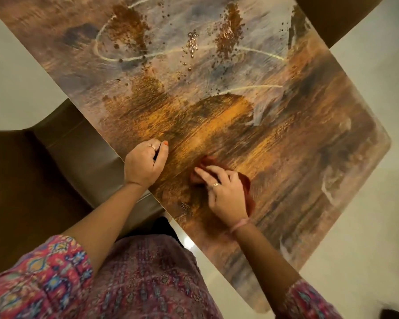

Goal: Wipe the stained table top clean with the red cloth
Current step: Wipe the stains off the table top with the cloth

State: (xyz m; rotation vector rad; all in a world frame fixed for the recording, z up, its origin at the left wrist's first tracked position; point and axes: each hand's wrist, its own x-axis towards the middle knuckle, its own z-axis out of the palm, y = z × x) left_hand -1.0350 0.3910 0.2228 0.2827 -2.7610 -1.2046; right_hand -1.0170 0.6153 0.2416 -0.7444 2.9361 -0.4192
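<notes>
The right hand (224, 192) is pressing the red cloth (245, 185) flat against the worktop (309, 146), near its left edge and toward the near corner. Its grip is spread over the cloth, fingers splayed on top and pinning it down rather than bunching it, with cloth showing beyond the fingertips and along the hand's outer side. The left hand (145, 161) is resting on the left edge of the worktop, just beside the cloth but not touching it; its grip is curled into a loose fist with nothing visible inside, seemingly bracing the body.

Orange-brown smears (194, 120) are spreading across the middle of the worktop, and darker crumbly patches (129, 24) with scattered specks are lying toward the far edge, well apart from the cloth. Most of the wiping appears to be still ahead.

To do this stroke well, the palm should be keeping even pressure while the cloth is sweeping in overlapping passes, gathering the far crumbs inward rather than pushing them over an edge, and turning to a fresh face once soiled.
</notes>
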